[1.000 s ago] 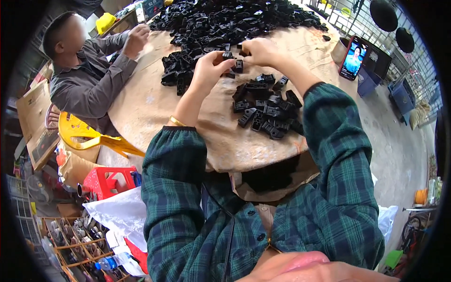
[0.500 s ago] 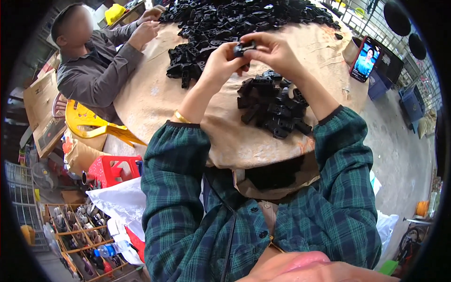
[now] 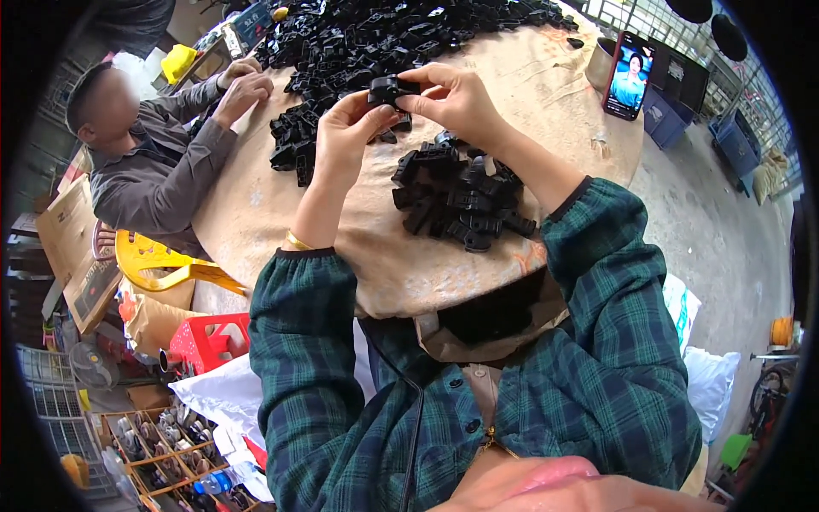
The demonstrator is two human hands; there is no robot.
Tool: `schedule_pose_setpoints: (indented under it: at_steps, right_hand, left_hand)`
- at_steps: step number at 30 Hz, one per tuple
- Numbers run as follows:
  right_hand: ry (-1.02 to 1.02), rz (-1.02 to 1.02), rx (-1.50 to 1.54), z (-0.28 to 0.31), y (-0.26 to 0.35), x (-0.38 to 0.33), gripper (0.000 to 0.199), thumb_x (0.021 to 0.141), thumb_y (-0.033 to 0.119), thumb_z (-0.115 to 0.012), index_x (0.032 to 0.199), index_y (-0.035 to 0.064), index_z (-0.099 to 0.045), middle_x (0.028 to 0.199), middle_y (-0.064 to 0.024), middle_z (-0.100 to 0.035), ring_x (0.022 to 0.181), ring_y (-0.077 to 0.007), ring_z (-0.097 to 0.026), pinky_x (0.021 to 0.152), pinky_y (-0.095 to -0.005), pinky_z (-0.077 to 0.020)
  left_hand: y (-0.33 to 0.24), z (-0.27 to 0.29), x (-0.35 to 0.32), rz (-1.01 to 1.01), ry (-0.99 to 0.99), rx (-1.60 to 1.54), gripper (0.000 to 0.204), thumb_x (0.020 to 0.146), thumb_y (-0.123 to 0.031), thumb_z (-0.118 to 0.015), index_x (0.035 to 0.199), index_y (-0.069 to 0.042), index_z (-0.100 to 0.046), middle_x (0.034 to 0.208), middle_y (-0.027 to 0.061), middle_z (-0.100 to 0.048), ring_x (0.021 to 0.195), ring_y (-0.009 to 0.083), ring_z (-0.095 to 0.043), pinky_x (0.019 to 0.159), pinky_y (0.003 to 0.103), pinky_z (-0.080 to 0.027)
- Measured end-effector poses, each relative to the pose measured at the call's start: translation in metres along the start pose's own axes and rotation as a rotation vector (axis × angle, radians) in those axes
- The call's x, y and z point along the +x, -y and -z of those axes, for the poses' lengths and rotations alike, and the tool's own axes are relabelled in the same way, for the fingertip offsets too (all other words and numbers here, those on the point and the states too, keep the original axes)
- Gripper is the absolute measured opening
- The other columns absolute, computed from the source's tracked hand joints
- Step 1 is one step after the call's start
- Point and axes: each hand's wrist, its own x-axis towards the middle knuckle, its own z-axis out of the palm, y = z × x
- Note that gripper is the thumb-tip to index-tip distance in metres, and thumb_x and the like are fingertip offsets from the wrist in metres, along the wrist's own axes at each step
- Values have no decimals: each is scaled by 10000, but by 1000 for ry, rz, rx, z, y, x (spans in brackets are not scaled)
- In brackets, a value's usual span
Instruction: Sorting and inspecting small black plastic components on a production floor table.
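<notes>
My left hand (image 3: 345,136) and my right hand (image 3: 456,101) are raised above the table, both pinching one small black plastic part (image 3: 388,88) between their fingertips. Below them on the tan cloth-covered round table (image 3: 375,273) lies a small heap of black plastic parts (image 3: 456,198). A much larger pile of the same black parts (image 3: 384,38) covers the far side of the table. My forearms wear green plaid sleeves.
Another person in a grey jacket (image 3: 149,171) sits at the table's left, hands (image 3: 243,85) at the big pile. A phone (image 3: 627,75) with a lit screen stands at the right rim. A yellow chair (image 3: 162,264), red stool (image 3: 209,341) and white bags lie at lower left.
Both hands lifted from the small heap toward the middle, carrying a black part, and now hold it up between them. The view shifted slightly.
</notes>
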Motion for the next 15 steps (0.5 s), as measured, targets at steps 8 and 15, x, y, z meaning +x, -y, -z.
schedule_pose_setpoints:
  at_steps: [8,15]
  right_hand:
    - [76,-80,222,5,-5,3,295,779,130,-655,1043,7,-606,858,-36,-628,749,-67,-566,659,-202,-467]
    - [20,287,-314,0,0,0,299,729,111,-685,999,4,-612,827,-90,-622,723,-165,-602,654,-261,-485]
  left_hand:
    - [-3,0,2,-18,25,47,247,803,11,-583,1037,78,-537,921,111,-609,789,147,-609,723,240,-517]
    - [-3,4,0,-48,-20,183,289,795,-7,-604,1069,59,-535,941,88,-607,784,116,-597,702,222,-505]
